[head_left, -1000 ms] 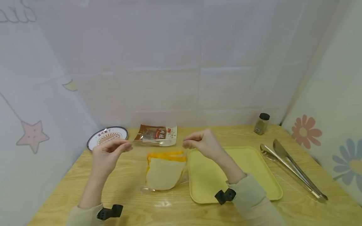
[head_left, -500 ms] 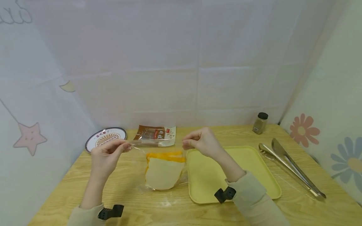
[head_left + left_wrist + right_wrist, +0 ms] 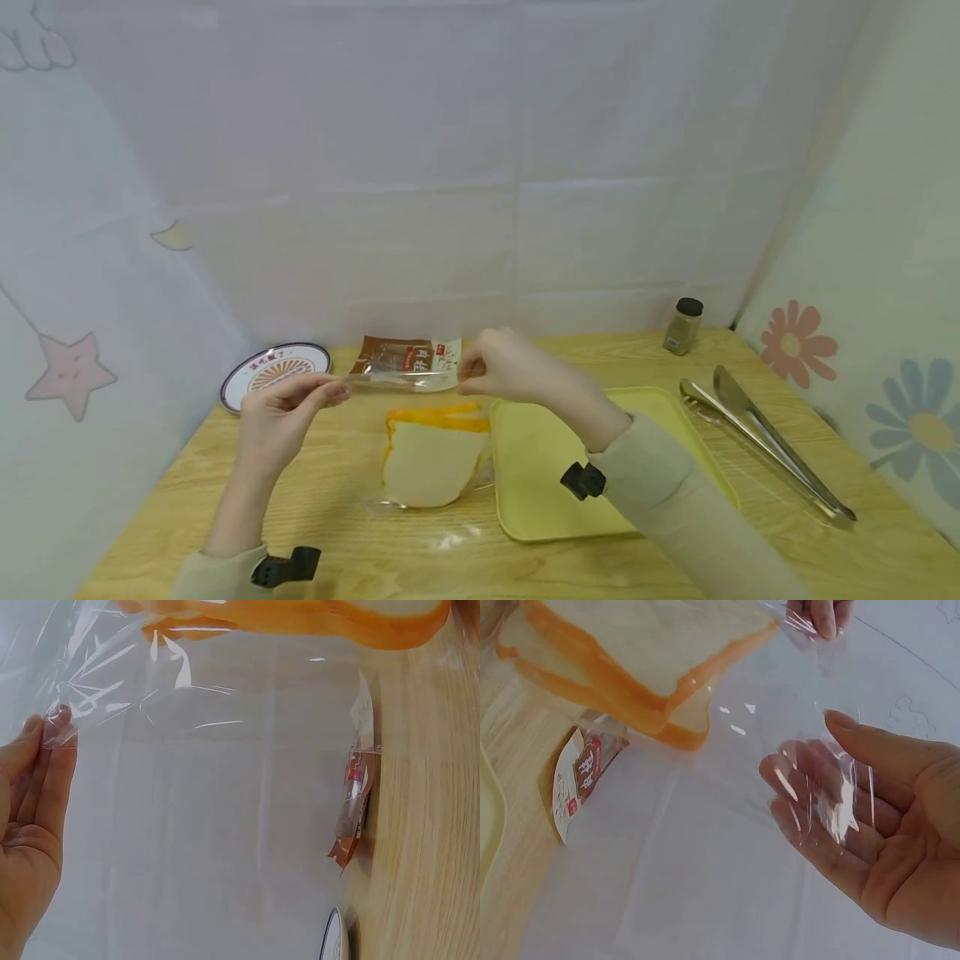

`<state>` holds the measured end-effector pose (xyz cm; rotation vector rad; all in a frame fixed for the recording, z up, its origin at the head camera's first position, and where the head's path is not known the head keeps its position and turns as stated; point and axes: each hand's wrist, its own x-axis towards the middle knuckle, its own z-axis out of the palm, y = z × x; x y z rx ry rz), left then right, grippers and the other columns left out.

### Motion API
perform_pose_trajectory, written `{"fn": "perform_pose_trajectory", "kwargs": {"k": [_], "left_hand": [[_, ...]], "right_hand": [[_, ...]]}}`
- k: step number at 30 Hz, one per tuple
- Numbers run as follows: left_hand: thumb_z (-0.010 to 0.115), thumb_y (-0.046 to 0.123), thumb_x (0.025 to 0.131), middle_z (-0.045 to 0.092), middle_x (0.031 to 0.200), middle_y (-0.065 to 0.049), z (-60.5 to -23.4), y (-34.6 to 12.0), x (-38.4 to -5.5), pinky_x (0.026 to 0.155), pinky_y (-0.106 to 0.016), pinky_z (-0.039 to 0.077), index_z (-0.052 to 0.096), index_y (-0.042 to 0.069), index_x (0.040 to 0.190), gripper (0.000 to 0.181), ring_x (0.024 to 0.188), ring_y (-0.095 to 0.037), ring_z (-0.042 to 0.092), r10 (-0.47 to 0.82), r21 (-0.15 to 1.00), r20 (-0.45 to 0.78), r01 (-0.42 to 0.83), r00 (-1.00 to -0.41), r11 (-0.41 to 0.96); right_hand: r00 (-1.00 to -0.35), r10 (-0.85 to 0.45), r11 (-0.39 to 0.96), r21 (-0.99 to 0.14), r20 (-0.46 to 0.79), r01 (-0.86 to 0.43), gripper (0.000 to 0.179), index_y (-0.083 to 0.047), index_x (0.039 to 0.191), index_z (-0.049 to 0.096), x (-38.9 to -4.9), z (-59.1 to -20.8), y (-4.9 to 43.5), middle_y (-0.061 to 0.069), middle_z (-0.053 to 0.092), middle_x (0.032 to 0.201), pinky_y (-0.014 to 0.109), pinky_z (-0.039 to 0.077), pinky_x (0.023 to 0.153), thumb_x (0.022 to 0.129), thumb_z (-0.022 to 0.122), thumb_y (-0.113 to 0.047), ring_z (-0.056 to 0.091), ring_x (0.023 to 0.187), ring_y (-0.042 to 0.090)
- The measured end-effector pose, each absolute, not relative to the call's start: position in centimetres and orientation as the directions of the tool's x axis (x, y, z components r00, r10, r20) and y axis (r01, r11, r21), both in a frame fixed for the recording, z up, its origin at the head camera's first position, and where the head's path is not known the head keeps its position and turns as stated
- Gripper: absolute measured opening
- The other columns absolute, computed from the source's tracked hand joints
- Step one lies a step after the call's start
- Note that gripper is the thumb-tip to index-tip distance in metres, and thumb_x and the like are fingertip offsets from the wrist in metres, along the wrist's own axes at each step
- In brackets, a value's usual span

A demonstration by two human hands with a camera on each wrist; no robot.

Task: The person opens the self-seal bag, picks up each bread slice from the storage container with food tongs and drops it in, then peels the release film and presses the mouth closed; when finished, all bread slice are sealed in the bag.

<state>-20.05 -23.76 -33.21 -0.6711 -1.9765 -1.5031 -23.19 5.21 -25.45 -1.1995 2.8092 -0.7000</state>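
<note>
A clear plastic bag (image 3: pixel 405 381) stands upright with its mouth edge stretched between the two hands. Slices of white bread with orange-brown crust (image 3: pixel 435 467) lie in its lower part. At the left end of the edge, the left hand (image 3: pixel 277 421) pinches the film between thumb and fingers, seen closer in the left wrist view on the bag's corner (image 3: pixel 60 724). The right hand (image 3: pixel 506 367) is at the edge's other end. In the right wrist view its curled fingers (image 3: pixel 802 776) show through the film, with the thumb on the near side.
Right of the bread is a yellow tray (image 3: pixel 555 500), partly under the right forearm. Metal tongs (image 3: pixel 772 450) lie beyond it. A black-lidded jar (image 3: pixel 684 327) stands at the back. A brown-and-white packet (image 3: pixel 405 354) and an oval plate (image 3: pixel 277 367) are near the back wall.
The right hand has moved left along the bag's edge, nearer the left hand, and has turned somewhat. The left hand keeps its pinch. The bread has stayed in place.
</note>
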Motion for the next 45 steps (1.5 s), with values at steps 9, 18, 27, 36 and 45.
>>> {"fn": "perform_pose_trajectory", "kwargs": {"k": [9, 18, 27, 36, 45], "left_hand": [[0.062, -0.011, 0.084, 0.073, 0.085, 0.011, -33.2, -24.2, -19.9, 0.072, -0.020, 0.058, 0.066, -0.014, 0.093, 0.010, 0.078, -0.005, 0.071, 0.075, 0.694, 0.674, 0.664, -0.735, 0.278], [0.061, -0.012, 0.084, 0.073, 0.085, 0.010, -32.9, -24.5, -19.9, 0.071, -0.020, 0.058, 0.066, -0.012, 0.091, 0.009, 0.079, -0.005, 0.070, 0.126, 0.692, 0.668, 0.674, -0.734, 0.259], [0.060, -0.012, 0.085, 0.073, 0.086, 0.010, -32.8, -24.6, -19.9, 0.071, -0.019, 0.058, 0.066, -0.010, 0.093, 0.010, 0.079, -0.005, 0.070, 0.157, 0.685, 0.659, 0.673, -0.736, 0.279], [0.060, -0.012, 0.085, 0.073, 0.087, 0.007, -32.8, -24.7, -19.9, 0.073, -0.018, 0.058, 0.066, -0.011, 0.093, 0.010, 0.081, -0.006, 0.070, 0.186, 0.704, 0.643, 0.669, -0.743, 0.239], [0.060, -0.012, 0.084, 0.072, 0.085, 0.006, -32.7, -24.7, -20.0, 0.072, -0.019, 0.058, 0.066, -0.010, 0.091, 0.009, 0.080, -0.006, 0.070, 0.212, 0.706, 0.639, 0.673, -0.740, 0.220]], "right_hand": [[-0.649, -0.751, 0.571, -0.372, 0.123, -0.732, 0.015, -0.007, 0.070, 0.072, -23.8, -24.3, 1.0, -0.002, 0.063, 0.062, 0.013, 0.039, 0.052, 0.084, 0.072, -0.015, 0.046, 0.052, 0.005], [-0.651, -0.748, 0.568, -0.382, 0.128, -0.729, 0.018, -0.005, 0.069, 0.073, -23.9, -24.4, 0.3, 0.005, 0.068, 0.062, 0.012, 0.048, 0.052, 0.085, 0.065, -0.002, 0.058, 0.051, 0.011], [-0.629, -0.771, 0.581, -0.290, 0.103, -0.760, 0.025, -0.010, 0.062, 0.061, -24.1, -23.9, -1.0, -0.005, 0.052, 0.060, 0.014, 0.031, 0.050, 0.085, 0.067, -0.009, 0.035, 0.051, 0.005], [-0.640, -0.765, 0.584, -0.342, 0.074, -0.736, 0.023, -0.009, 0.067, 0.069, -23.6, -24.2, -3.3, 0.000, 0.066, 0.063, 0.011, 0.042, 0.048, 0.089, 0.065, -0.013, 0.050, 0.049, 0.005], [-0.653, -0.753, 0.601, -0.318, 0.080, -0.733, 0.023, -0.008, 0.065, 0.065, -23.7, -24.0, -3.6, -0.003, 0.057, 0.058, 0.012, 0.031, 0.042, 0.088, 0.064, -0.010, 0.041, 0.046, 0.004]]}}
